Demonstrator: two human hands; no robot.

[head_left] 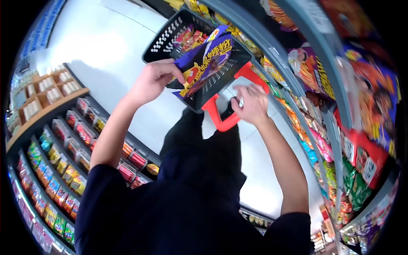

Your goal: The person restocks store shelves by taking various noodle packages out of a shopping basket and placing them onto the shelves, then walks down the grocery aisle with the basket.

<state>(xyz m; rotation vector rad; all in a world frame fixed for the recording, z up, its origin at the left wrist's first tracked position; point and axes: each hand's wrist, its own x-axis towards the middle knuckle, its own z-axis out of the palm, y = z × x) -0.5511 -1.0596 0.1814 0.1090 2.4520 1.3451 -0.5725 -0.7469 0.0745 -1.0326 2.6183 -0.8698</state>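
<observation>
Pinched in the fingers of my left hand (159,80) is a purple noodle packet (211,61) with yellow lettering, held by its edge over a black shopping basket (168,41). A red packet (190,39) lies inside the basket. My right hand (251,102) is beside the basket's red handle (226,123), with its fingers apart and slightly curled and nothing seen in them. Whether it touches the handle is not clear.
Shelves of snack and noodle packets (312,70) run along the right. At the left stand shelves of small bags (68,174) and a wooden rack (49,95) with pale items. The white floor (110,40) shows between them.
</observation>
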